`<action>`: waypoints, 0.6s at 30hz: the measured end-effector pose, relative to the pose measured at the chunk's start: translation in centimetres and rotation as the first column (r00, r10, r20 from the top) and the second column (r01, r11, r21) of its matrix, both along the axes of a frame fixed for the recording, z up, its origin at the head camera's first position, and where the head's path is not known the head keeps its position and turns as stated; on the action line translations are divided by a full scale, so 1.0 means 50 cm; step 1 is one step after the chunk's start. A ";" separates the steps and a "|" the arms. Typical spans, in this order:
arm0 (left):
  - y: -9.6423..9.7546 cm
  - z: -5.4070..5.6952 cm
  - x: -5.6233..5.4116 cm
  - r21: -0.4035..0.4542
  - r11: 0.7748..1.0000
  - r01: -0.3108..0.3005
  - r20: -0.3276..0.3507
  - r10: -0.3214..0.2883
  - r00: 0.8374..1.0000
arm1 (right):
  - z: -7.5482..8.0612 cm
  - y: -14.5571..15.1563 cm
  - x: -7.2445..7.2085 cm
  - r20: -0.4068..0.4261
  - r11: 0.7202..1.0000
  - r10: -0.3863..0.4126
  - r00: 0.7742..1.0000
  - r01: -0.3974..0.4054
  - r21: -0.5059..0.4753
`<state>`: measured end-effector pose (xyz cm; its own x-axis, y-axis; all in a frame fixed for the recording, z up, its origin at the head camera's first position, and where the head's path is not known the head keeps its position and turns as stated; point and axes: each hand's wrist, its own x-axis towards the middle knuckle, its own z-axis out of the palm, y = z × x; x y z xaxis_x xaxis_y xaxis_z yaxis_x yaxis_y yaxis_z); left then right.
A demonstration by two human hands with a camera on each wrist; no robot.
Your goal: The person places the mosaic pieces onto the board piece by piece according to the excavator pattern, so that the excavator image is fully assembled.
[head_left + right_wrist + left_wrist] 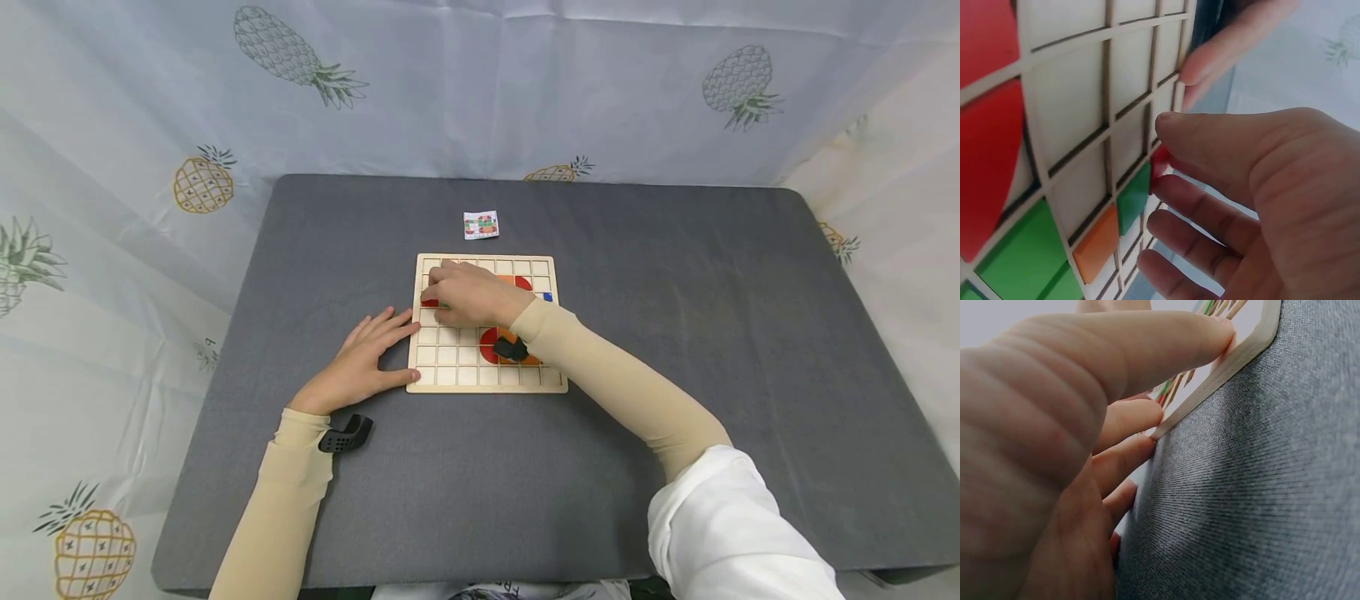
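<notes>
A square wooden grid board (487, 389) lies on the dark grey table. My right hand (474, 293) reaches over its left part. In the right wrist view its thumb and index finger meet at a small red tile (1159, 160) in a cell near the board's left edge, and they appear to pinch it. Beside that tile are a green tile (1134, 197) and an orange tile (1097, 244). My left hand (352, 373) lies with spread fingers on the table, thumb and fingertips touching the board's left edge. The right hand hides part of the upper left cells.
A small printed card (481, 225) with a coloured pattern lies behind the board. More red and orange tiles sit in the board, with a blue tile (547, 297) at its right side. A patterned curtain (480, 100) hangs around the table (712, 333).
</notes>
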<state>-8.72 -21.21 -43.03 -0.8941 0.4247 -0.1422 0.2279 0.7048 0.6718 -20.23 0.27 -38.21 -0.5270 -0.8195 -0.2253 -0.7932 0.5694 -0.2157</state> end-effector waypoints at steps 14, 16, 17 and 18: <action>0.006 -0.004 -0.001 -0.006 1.000 -0.004 0.003 0.004 1.000 | 0.074 0.135 0.030 0.096 0.963 -0.133 0.986 0.152 -0.222; 0.005 -0.003 0.000 -0.004 1.000 -0.010 0.002 0.010 1.000 | 0.084 0.163 0.036 0.113 0.955 -0.169 0.979 0.191 -0.228; 0.004 -0.003 0.001 -0.002 1.000 -0.014 0.001 0.014 1.000 | 0.088 0.177 0.039 0.118 0.950 -0.186 0.975 0.209 -0.232; 0.003 -0.003 0.002 0.001 1.000 -0.016 0.000 0.016 1.000 | 0.092 0.191 0.041 0.122 0.946 -0.203 0.971 0.227 -0.231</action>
<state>-8.63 -21.05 -43.17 -0.9008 0.4105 -0.1416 0.2168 0.7077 0.6724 -18.17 9.80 -33.59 -0.6827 -0.7248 -0.0924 -0.6266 0.6458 -0.4362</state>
